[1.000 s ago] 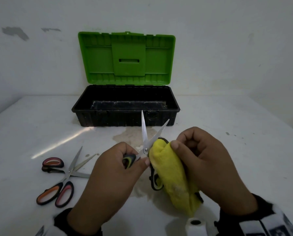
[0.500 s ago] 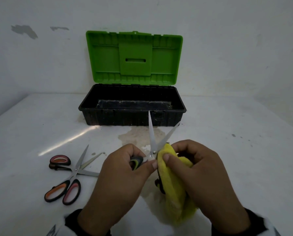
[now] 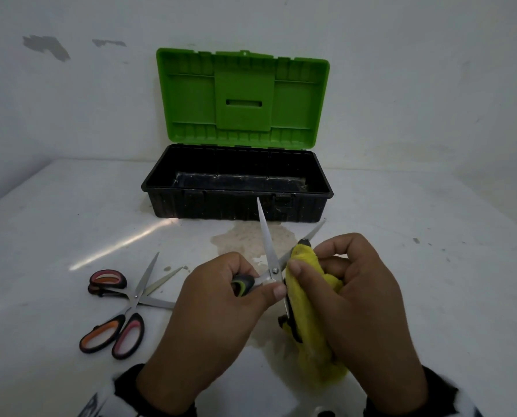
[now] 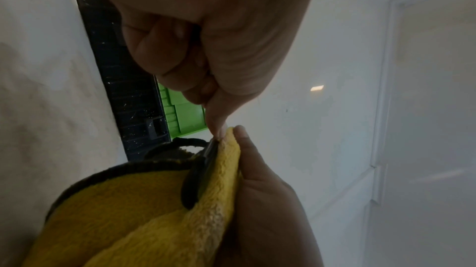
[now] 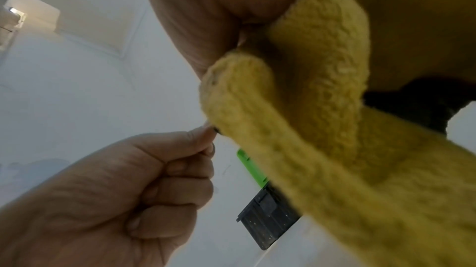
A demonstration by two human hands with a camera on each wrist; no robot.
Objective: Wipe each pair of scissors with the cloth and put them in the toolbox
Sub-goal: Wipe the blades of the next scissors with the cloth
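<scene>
The head view alone takes in the whole scene: the left hand (image 3: 212,314) curls around one grey-and-green handle of the open scissors (image 3: 270,260), thumb pressed near the pivot, while the right hand (image 3: 362,299) clutches the yellow cloth (image 3: 308,311) folded over the right blade, whose tip juts out past the cloth. The other blade points up toward the toolbox (image 3: 236,203), which sits on the white worktop (image 3: 431,281) with its green lid (image 3: 242,97) raised against the wall. Only this view shows two more pairs lying crossed on the worktop to the left: the orange-handled scissors (image 3: 113,335) and, beneath or across them, the pink-handled scissors (image 3: 110,281); which lies on top is hard to tell.

The left wrist view shows what the head view hides: the underside of the left hand (image 4: 201,51), fingers tightly curled, and the cloth (image 4: 159,210) with its dark edging, a black handle loop (image 4: 195,180) lying against the cloth. The right hand's thumb (image 4: 247,149) pinches the cloth edge.

The right wrist view is mostly filled by blurred cloth (image 5: 322,129); the blade inside is hidden. The left hand (image 5: 115,190) appears as a fist, and only a corner of the toolbox (image 5: 268,218) shows.
</scene>
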